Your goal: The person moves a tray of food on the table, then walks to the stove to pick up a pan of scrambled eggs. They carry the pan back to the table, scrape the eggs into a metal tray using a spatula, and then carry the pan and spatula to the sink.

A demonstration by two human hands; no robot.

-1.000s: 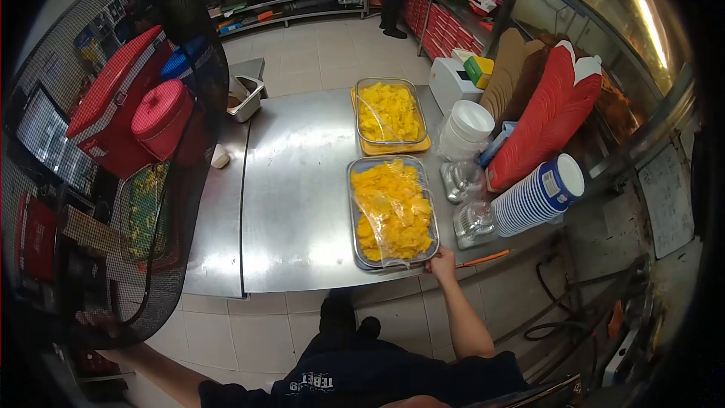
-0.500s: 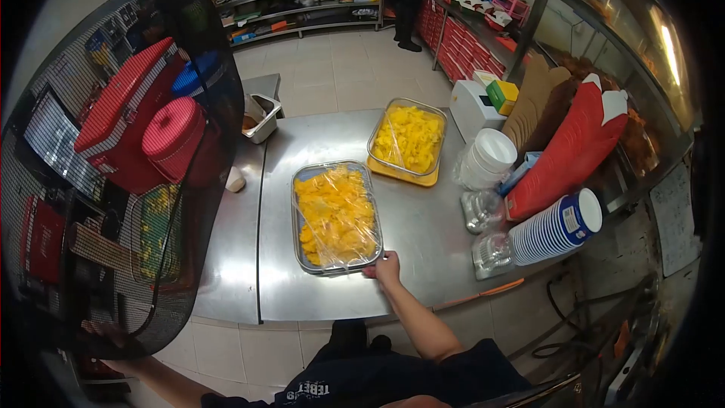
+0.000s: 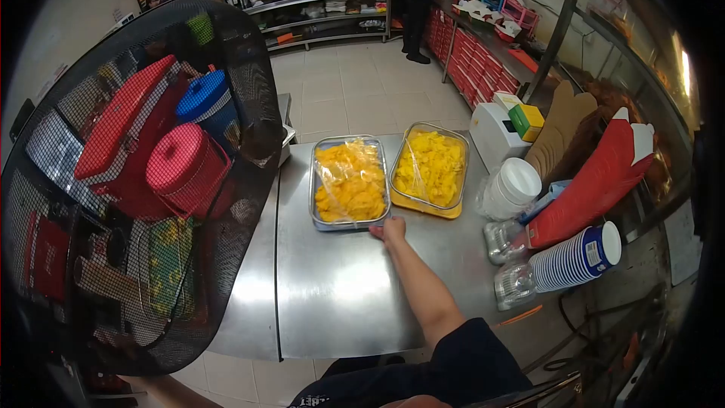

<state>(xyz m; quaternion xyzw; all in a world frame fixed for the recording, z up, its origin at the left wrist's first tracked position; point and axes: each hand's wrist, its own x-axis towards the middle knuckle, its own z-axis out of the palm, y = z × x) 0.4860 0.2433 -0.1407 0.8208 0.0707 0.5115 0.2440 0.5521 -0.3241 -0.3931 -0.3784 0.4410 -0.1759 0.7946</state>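
Note:
A metal tray of orange-yellow food under cling film rests on the steel table. My right hand grips the tray's near right corner, with the arm stretched forward. Close beside it on the right is a second film-covered tray of brighter yellow food, on a yellow base. On the left stands a big black mesh cover, raised on its side. My left hand is at its lower edge, dim through the mesh, with the fingers appearing closed on the rim.
Through the mesh show a red cooler box, a pink jug and a blue jug. Stacked paper cups, clear lids, white tubs and red cartons line the table's right side. A person stands at the back.
The tray in my right hand has slid away from me and right, up beside the other tray. My right arm reaches farther forward. The mesh cover stays raised, and the view has shifted.

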